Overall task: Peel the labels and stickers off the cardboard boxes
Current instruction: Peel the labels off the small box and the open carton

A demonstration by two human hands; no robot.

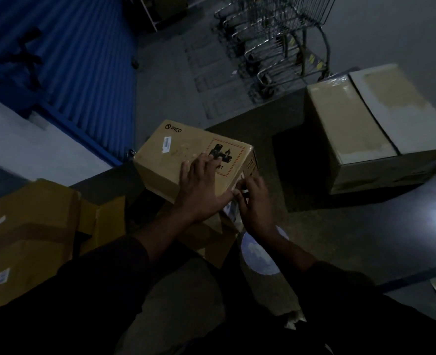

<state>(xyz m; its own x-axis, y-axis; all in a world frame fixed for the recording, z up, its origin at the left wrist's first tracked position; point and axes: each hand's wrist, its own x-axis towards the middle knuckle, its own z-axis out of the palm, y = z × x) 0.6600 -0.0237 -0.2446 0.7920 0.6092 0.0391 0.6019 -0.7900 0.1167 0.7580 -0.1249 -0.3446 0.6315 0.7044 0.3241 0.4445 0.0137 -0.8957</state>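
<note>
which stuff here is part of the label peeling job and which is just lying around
Job: PICO box, its small white sticker, corner label under the right hand, left hand, stickered boxes, big box.
Lying about: shopping trolleys, blue shutter.

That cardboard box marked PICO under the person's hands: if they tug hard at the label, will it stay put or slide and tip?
The PICO box seems to sit tilted on other cardboard, so it could shift. The left hand pressed flat on top probably steadies it while the right hand picks at the white label at the near corner. Its sharp, undented edges suggest fairly stiff walls.
</note>
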